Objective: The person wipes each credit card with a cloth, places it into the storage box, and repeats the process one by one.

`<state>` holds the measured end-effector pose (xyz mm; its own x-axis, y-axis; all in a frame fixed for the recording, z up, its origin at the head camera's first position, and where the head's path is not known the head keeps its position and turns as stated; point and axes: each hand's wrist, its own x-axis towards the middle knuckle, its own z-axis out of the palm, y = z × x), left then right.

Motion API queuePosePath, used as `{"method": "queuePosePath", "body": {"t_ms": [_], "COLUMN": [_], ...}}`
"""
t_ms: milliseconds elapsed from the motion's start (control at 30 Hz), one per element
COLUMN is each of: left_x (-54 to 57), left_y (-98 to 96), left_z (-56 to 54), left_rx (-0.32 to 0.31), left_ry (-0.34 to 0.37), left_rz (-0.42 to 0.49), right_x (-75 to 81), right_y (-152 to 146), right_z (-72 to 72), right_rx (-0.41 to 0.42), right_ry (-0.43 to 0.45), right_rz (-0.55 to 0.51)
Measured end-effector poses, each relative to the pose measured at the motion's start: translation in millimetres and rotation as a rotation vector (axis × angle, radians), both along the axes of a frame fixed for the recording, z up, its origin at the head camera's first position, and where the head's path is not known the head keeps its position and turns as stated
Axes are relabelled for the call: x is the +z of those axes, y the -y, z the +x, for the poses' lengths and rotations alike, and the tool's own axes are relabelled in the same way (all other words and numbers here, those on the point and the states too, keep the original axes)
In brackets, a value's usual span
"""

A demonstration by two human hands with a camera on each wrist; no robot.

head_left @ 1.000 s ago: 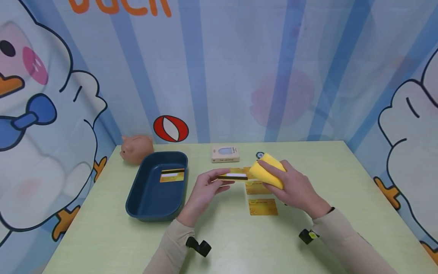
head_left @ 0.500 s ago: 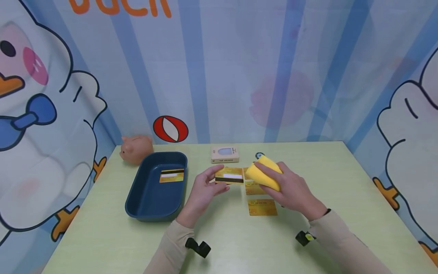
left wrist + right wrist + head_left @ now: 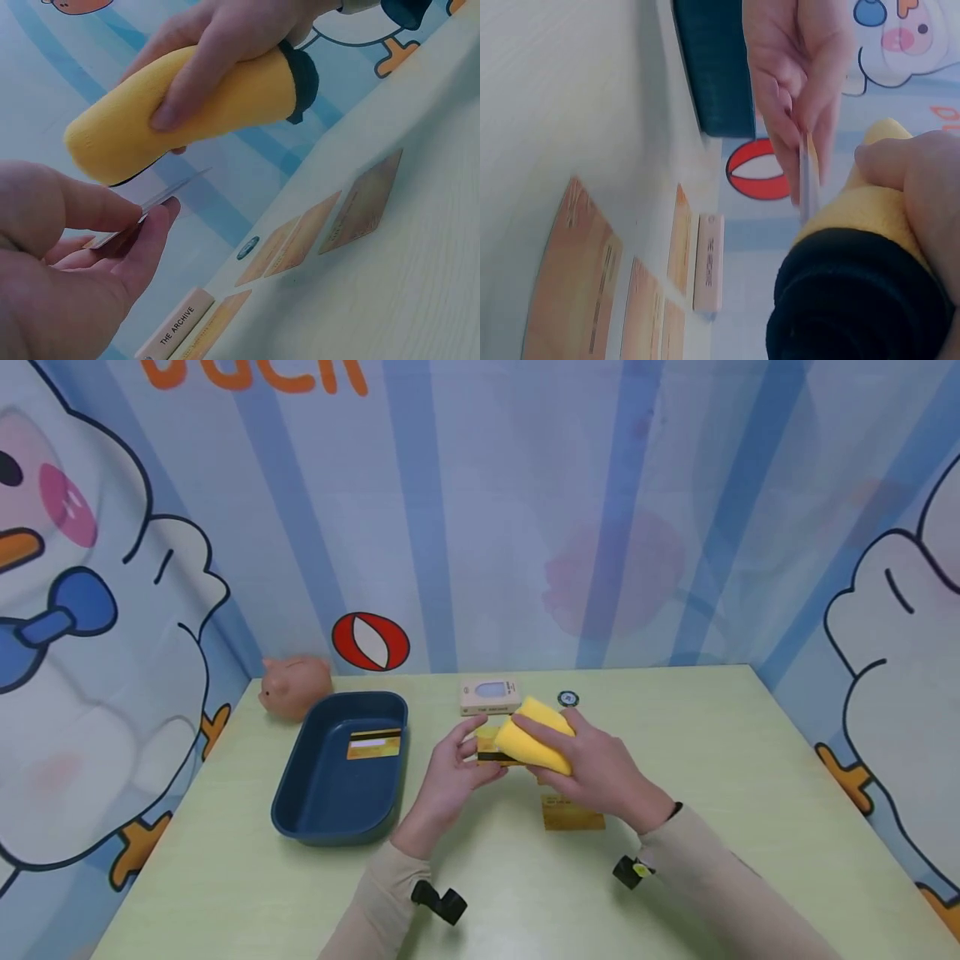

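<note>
In the head view, my left hand pinches a gold bank card by its left end, above the table. Its black-striped back faces me. My right hand grips a soft yellow cloth-like roll, which has a black end in the left wrist view. From the head, the roll overlaps the card's right part; the left wrist view shows it just over the card's edge, contact unclear. A gold card lies on the table below my right hand, with several more in the left wrist view.
A blue tray on the left contains another gold card, stripe side up. Behind it stands a pink piggy bank. At the back are a small pale box and a round chip. A printed curtain surrounds the table.
My right hand has moved left with the yellow roll, which now covers the card's right part. My left hand has tilted the card's back towards me, and the round chip is uncovered.
</note>
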<state>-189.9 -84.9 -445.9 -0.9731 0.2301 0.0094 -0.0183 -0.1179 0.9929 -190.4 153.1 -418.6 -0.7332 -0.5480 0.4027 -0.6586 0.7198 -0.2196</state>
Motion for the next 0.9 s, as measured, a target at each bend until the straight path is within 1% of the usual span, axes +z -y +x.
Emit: {"method": "queuePosePath", "body": {"t_ms": [100, 233, 367, 533, 667, 900], "left_x": [-1.2, -1.7, -0.6, 0.1, 0.9, 7.4], "left_y": [-0.9, -1.9, -2.4, -2.4, -2.1, 2.4], "left_z": [0.6, 1.2, 1.5, 1.4, 1.1, 2.8], "left_rx": [-0.006, -0.014, -0.008, -0.005, -0.012, -0.003], "left_ry": [-0.002, -0.027, -0.084, -0.126, -0.14, -0.149], "left_rz": [-0.009, -0.026, -0.058, -0.086, -0.106, -0.144], "right_x": [-0.6, -0.2, 0.1, -1.9, -4.1, -3.9], "right_y": [10.8, 23.1, 30.7, 34.3, 35.3, 37.4], "right_z": [-1.2, -1.6, -1.5, -0.4, 0.0, 1.2], "right_rx": [0.028, 0.065, 0.082, 0.073, 0.057, 0.034], "right_ry": [-0.016, -0.02, -0.016, -0.009, -0.011, -0.025], "right_rz": [0.015, 0.031, 0.043, 0.051, 0.049, 0.082]}}
